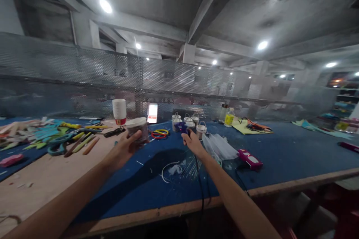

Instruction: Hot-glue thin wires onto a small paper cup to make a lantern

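Note:
My left hand (125, 149) is wrapped round a small paper cup (138, 129) and holds it above the blue mat (280, 157), its open top facing up. My right hand (192, 142) grips a dark purple corded tool (183, 128), likely a glue gun, whose black cord (200, 186) runs back over the table's front edge. Just beyond the tool stand several small white cups with wire handles (189, 121). Loose white strips and thin clear sticks (179, 168) lie on the mat between my forearms.
Stacked white paper cups (119, 111) stand behind the held cup. Scissors, pliers and coloured tools (64, 138) clutter the wooden board at left. Clear plastic bags (220, 147), a pink-and-white box (250, 158), a yellow-labelled bottle (229, 117) and a perforated metal screen (84, 71) lie beyond.

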A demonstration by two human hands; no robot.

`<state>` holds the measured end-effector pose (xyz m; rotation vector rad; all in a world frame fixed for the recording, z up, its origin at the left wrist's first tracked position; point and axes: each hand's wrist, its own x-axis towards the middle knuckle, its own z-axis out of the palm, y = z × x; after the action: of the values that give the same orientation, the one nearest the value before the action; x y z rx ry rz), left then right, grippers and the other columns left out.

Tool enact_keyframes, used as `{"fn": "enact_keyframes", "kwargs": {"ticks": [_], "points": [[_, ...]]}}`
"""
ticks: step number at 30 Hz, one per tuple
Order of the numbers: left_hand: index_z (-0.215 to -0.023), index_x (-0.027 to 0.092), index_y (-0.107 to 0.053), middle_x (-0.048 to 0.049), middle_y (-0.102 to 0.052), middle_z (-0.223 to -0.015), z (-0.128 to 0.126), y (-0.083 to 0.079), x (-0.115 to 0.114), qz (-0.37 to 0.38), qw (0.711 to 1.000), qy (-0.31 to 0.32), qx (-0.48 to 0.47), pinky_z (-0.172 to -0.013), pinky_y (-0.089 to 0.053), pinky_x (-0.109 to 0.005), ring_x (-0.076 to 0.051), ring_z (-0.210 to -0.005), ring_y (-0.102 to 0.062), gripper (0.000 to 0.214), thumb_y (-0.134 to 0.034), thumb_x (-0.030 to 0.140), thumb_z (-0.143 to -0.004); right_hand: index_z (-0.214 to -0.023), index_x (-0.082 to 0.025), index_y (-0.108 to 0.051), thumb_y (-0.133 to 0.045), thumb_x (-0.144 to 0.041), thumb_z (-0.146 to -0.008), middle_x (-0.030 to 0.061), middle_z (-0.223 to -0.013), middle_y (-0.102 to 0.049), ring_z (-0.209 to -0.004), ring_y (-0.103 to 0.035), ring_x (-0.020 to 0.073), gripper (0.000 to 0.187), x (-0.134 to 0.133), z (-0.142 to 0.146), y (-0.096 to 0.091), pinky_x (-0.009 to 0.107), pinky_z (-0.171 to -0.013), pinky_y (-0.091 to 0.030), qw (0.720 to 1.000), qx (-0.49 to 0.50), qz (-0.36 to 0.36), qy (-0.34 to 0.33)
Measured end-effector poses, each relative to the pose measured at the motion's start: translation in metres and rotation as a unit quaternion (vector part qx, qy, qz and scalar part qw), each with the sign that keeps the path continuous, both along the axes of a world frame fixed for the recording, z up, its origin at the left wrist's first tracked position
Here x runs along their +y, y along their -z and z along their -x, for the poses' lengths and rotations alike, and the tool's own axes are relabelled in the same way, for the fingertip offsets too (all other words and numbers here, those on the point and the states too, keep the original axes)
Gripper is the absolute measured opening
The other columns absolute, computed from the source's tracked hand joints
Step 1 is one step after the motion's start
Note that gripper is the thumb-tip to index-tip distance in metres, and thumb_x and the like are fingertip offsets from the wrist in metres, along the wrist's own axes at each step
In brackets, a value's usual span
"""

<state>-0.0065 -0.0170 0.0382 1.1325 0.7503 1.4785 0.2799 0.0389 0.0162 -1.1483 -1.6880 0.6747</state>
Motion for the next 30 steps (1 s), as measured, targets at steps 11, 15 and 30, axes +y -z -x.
{"fn": "enact_keyframes", "kwargs": {"ticks": [11, 15, 30], "points": [[-0.113, 0.018, -0.077, -0.0075, -0.077, -0.101, -0.007, 0.019, -0.004, 0.074, 0.988, 0.128, -0.042, -0.057, -0.049, -0.020, -0.011, -0.066, -0.060, 0.038, -0.085, 0.040, -0.083, -0.087, -0.017, -0.073, -0.076, -0.060, -0.083, -0.0009, -0.061, -0.056, -0.061, -0.049, 0.0144, 0.043, -0.052, 0.033, -0.007, 0.027, -0.057, -0.041, 0.983, 0.143, -0.027, -0.108], [-0.115, 0.021, -0.078, -0.0076, -0.075, -0.107, -0.011, 0.021, -0.004, 0.060, 0.991, 0.116, -0.015, -0.062, -0.049, -0.022, -0.016, -0.081, -0.063, 0.040, -0.084, 0.044, -0.083, -0.095, -0.018, -0.073, -0.077, -0.052, -0.085, 0.0020, -0.083, -0.066, -0.075, -0.056, 0.0156, 0.036, -0.050, 0.032, 0.003, 0.027, -0.069, -0.048, 0.978, 0.117, -0.083, -0.152], [-0.102, 0.019, -0.079, -0.0065, -0.071, -0.094, -0.011, 0.030, 0.001, 0.060, 0.989, 0.134, 0.036, -0.064, -0.041, -0.027, -0.017, -0.075, -0.057, 0.039, -0.082, 0.052, -0.081, -0.089, -0.020, -0.064, -0.072, -0.045, -0.092, 0.0001, -0.083, -0.063, -0.075, -0.056, 0.0160, 0.026, -0.051, 0.028, -0.001, 0.027, -0.066, -0.046, 0.972, -0.004, -0.166, -0.165]]}}
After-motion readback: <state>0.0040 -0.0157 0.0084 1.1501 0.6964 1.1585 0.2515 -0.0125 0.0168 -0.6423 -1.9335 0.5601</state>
